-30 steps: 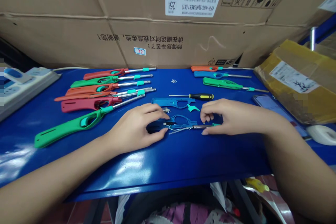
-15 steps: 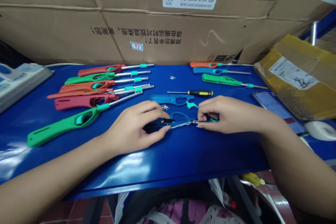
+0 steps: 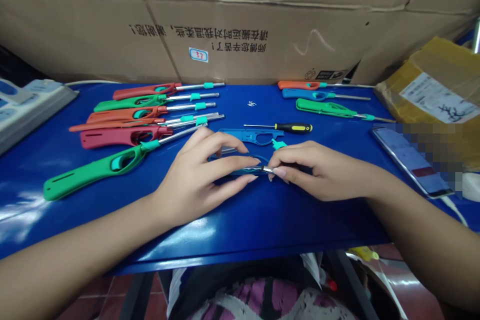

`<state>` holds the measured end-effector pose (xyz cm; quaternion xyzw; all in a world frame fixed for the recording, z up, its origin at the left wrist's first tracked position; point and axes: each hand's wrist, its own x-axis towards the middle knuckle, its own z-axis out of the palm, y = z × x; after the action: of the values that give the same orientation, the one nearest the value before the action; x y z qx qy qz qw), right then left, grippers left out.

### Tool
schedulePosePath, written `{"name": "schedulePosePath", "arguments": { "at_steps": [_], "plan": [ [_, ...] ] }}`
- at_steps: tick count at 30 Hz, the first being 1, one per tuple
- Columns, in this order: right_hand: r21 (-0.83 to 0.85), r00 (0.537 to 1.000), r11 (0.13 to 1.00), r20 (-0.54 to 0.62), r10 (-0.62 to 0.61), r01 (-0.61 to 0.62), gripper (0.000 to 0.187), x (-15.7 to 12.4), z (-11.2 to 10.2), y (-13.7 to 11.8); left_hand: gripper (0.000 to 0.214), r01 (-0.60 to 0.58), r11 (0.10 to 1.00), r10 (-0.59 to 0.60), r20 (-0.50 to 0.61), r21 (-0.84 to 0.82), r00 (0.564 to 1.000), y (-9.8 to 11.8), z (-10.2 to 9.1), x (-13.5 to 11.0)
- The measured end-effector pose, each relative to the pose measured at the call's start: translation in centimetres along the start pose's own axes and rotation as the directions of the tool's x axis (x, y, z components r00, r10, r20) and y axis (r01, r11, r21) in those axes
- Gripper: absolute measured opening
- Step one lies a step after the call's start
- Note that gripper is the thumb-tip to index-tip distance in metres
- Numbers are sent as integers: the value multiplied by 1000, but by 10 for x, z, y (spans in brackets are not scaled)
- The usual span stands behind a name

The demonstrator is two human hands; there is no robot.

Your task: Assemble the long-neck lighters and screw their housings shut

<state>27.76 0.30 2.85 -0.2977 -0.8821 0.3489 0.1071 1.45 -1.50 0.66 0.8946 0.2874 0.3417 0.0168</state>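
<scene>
Closest to you on the tabletop, your left hand and right hand are both pinching the opened blue lighter, fingertips meeting at its metal tube. Just beyond, the loose blue shell half and the screwdriver are lying untouched, so I judge this one is only partway through. Farther back, whole lighters are lying in rows.

The table is blue, the lighter shell blue, one lighter green, the screwdriver black and yellow.
</scene>
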Motion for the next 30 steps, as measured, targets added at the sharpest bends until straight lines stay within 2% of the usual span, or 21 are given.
{"name": "schedulePosePath", "arguments": {
  "at_steps": [17, 24, 30],
  "plan": [
    [187, 1000, 982, -5, -26, 26, 32, 7, 10, -1, 15, -24, 998, 23, -8, -52, 1000, 0, 2, -1],
    [69, 995, 996, -86, -48, 54, 24, 6, 10, -4, 11, 1, 997, -4, -28, -82, 1000, -1, 3, -2],
    [-11, 993, 999, -109, -52, 51, 18, 6, 12, -4, 11, -5, 996, 1, -43, -89, 999, -3, 4, -1]
  ]
}}
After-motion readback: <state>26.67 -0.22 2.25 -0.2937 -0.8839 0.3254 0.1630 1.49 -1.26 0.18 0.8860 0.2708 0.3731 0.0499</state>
